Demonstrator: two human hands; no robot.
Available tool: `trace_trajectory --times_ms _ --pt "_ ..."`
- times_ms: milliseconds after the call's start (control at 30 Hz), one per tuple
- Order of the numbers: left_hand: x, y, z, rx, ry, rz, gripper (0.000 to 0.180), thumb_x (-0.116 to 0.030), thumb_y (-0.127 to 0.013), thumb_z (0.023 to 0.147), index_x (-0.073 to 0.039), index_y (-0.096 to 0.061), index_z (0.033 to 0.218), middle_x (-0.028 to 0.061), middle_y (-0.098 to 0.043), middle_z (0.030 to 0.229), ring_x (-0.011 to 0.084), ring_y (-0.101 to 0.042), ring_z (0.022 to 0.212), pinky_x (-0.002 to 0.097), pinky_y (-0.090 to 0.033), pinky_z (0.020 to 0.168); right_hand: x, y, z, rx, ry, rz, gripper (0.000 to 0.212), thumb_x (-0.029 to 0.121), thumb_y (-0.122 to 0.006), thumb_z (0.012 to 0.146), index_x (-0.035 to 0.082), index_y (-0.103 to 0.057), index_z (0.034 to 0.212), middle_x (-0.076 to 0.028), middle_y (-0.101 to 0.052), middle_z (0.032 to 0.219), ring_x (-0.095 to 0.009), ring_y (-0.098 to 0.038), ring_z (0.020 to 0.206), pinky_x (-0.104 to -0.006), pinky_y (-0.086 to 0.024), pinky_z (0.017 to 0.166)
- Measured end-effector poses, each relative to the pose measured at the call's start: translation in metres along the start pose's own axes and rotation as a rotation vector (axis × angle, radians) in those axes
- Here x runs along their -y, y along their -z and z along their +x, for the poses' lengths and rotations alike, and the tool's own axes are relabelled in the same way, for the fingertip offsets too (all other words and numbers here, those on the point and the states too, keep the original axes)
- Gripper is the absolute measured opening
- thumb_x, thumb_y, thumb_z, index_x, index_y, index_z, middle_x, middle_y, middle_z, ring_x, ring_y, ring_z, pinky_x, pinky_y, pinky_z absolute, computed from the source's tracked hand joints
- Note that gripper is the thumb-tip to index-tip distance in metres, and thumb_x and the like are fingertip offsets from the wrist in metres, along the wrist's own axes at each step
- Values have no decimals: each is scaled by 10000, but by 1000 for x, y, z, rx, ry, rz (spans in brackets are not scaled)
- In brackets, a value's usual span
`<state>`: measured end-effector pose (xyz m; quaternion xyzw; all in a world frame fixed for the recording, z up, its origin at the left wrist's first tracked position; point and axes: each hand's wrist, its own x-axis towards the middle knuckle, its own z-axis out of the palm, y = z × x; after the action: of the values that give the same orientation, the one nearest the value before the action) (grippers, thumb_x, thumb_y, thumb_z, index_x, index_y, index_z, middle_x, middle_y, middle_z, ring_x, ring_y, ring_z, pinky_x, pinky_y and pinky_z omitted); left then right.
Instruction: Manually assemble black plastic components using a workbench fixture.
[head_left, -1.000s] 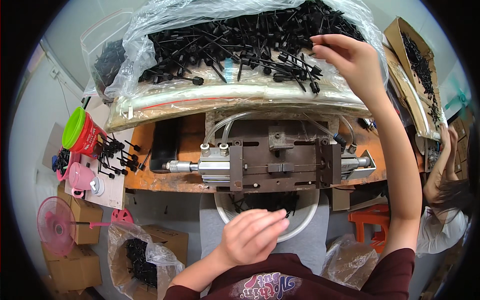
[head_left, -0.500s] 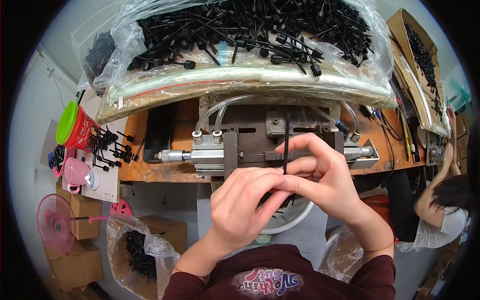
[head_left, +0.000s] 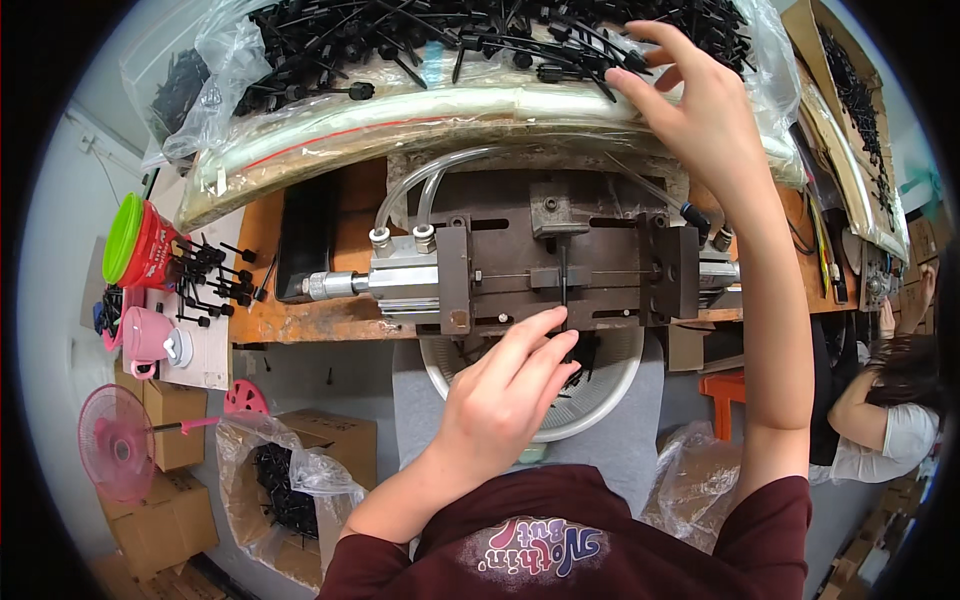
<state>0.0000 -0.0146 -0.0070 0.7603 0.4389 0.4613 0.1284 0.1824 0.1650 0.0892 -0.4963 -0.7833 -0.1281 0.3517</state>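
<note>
My left hand (head_left: 500, 405) is at the near edge of the metal clamping fixture (head_left: 610, 285), fingers closed around the near end of a black plastic rod (head_left: 563, 270). That rod lies lengthwise across the small centre block, its far end at the upper block. Its near end is partly hidden by my fingers. Over the bench, my right hand (head_left: 690, 105) reaches to the heap of black stemmed plastic parts (head_left: 490, 45). Thumb and fingers are apart there, at the heap's front right, with nothing visibly held.
Below the fixture, a white basket (head_left: 630, 385) with black pieces rests on my lap. Clear air tubes (head_left: 400, 195) arch behind the left cylinder. Left are a red bucket (head_left: 155, 250), a pink mug (head_left: 145, 335) and a pink fan (head_left: 117, 443). A co-worker (head_left: 885, 430) sits at right.
The black rod, held up between both hands before, now lies in the fixture. My right hand has let go and moved up to the heap; my left stays at the rod's near end.
</note>
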Motion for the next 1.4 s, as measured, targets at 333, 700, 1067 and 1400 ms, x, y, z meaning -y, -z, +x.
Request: trace_trajectory --times_ms 333,700,1067,1400 --pt "4 -5 11 88 -143 360 236 -107 -765 696 -22 -692 903 114 -670 1145 165 -628 658 279 -495 617 -2 11 -5 -106 56 81 248 120 -695 831 131 -699 1079 -43 -684 892 -102 -646 741 -241 -504 674" --pt "2 -4 14 150 -120 387 237 -113 -772 678 -40 -698 891 108 -673 1143 144 -600 591 252 -483 575 28 56 -69 -31 -418 967 247 15 -609 898 -71 -607 1130 -141 -671 954 -122 -627 704 -230 -521 626" --pt "-12 9 25 -46 -205 111 356 -38 -790 685 3 -672 1019 133 -688 995 235 -684 781 297 -549 626 82 53 -159 158 -679 1305 269 -67 -575 899 -100 -560 1166 -185 -667 1037 -201 -681 890 -295 -563 800" --pt "-25 14 13 17 -31 -65 331 17 -788 666 27 -669 974 171 -697 953 293 -689 849 340 -561 740 90 54 -185 266 -658 1274 233 19 -670 870 -44 -651 1093 -114 -699 1027 -142 -680 914 -257 -552 791"
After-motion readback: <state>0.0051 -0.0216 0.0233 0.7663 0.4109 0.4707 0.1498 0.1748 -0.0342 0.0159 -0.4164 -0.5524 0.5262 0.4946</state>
